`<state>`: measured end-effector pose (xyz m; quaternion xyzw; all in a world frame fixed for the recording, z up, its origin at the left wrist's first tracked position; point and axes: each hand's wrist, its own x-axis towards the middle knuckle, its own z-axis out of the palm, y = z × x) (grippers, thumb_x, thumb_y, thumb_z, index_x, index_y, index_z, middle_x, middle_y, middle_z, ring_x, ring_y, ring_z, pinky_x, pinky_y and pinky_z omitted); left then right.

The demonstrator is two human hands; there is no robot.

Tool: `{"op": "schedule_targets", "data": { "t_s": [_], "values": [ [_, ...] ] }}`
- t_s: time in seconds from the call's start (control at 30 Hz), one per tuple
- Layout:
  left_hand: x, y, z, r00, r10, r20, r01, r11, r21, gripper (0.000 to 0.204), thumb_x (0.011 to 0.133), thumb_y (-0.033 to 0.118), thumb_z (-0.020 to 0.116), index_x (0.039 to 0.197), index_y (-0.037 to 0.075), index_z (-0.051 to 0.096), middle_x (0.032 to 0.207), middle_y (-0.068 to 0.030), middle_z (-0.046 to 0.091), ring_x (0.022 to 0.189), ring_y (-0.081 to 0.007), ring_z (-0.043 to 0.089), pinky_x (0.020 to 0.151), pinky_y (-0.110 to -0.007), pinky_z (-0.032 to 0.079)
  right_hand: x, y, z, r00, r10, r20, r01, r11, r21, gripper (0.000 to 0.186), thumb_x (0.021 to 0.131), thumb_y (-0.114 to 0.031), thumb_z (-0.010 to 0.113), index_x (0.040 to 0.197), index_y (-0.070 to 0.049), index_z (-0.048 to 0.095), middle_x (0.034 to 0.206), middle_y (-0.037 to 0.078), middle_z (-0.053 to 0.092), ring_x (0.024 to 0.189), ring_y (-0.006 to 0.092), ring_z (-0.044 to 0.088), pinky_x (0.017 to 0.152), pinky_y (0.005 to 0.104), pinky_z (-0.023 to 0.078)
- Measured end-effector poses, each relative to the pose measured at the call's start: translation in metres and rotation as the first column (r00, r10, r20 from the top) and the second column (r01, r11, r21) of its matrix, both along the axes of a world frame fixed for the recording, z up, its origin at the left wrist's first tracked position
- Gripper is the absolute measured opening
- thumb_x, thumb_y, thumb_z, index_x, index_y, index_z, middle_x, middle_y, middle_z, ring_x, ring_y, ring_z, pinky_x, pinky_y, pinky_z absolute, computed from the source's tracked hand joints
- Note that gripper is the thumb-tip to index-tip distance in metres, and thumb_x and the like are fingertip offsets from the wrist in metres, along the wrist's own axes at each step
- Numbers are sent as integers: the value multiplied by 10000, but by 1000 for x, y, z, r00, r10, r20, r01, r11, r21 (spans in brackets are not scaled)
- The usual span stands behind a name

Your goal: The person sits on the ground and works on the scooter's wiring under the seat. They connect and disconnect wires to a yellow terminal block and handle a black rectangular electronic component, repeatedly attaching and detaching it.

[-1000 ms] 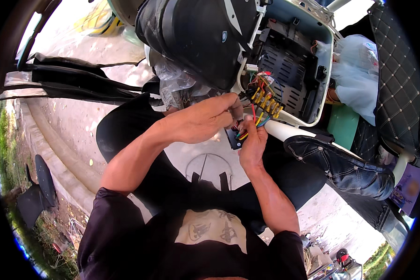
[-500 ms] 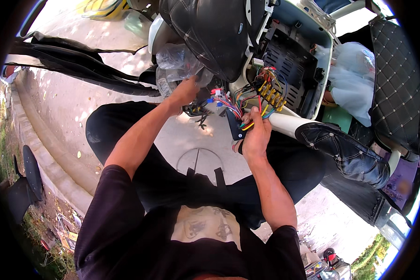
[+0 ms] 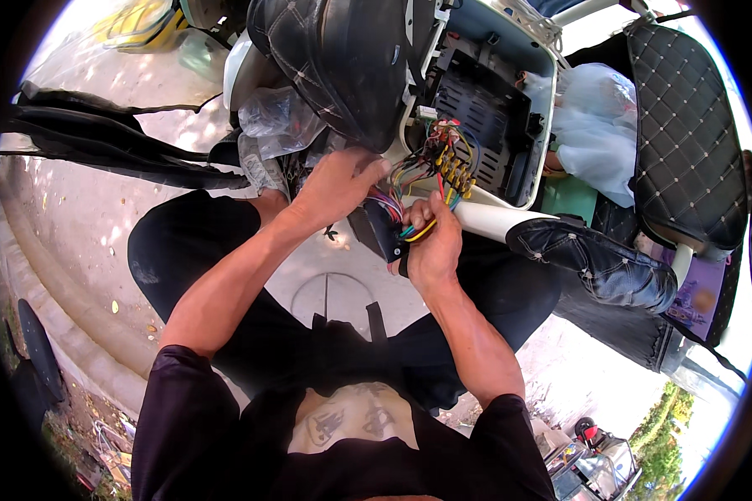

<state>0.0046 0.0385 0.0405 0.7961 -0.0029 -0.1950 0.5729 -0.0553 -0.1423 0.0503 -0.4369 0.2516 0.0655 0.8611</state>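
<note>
My right hand (image 3: 435,250) is closed around a black box-shaped controller (image 3: 376,232) and the coloured wires (image 3: 418,231) running past it. My left hand (image 3: 340,185) is curled over the loose wire ends on the box's left side, its thumb toward the right; its fingertips are mostly hidden. More coloured wires lead up to a terminal block with yellow connectors (image 3: 454,173) at the rim of an open compartment (image 3: 482,117) with a slotted black floor.
A quilted black seat (image 3: 330,67) stands tilted up beside the compartment. Clear plastic bags (image 3: 280,121) lie by its lower left side. A cream tube (image 3: 480,219) with a black quilted cover extends right. Another padded panel (image 3: 685,134) and a whitish bag (image 3: 597,125) are farther right.
My left hand has moved from the plastic bag, right and down to the wires beside the controller. My right hand keeps its hold. The whole view has shifted slightly.
</note>
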Motion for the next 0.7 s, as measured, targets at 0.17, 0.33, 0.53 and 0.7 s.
{"op": "schedule_targets", "data": {
  "t_s": [0.17,0.33,0.53,0.7],
  "values": [
    [0,-12,16,995,-80,53,81,996,-32,348,957,255,628,1084,-64,688,907,-212,716,845,-278,691,803,-377,514,0,-1,1,1000,-21,11,21,1000,12,337,1025,-261,588,756,-105,458,720,12,432,691,139,422,733,341,410],
    [2,-13,-10,990,-50,-129,15,965,-262,245,931,142,684,1073,-58,690,940,-71,704,851,-123,611,817,-287,488,1,4,1,998,-60,21,60,998,-24,351,1030,-285,577,754,-107,454,722,11,431,692,145,415,730,349,403],
    [0,-15,-16,956,7,-295,-164,843,-512,272,899,120,708,1101,-56,664,947,-77,694,868,-116,621,811,-290,490,3,6,2,998,-53,38,56,995,-86,347,1030,-285,569,755,-106,456,727,14,433,688,146,417,725,353,405],
    [-3,-21,-16,902,79,-423,-311,800,-513,340,878,111,729,1142,-79,631,934,-81,690,847,-120,624,786,-286,488,3,6,1,997,-60,38,63,995,-79,339,1036,-281,549,760,-107,455,726,12,424,687,146,415,712,349,402]
  ]
}}
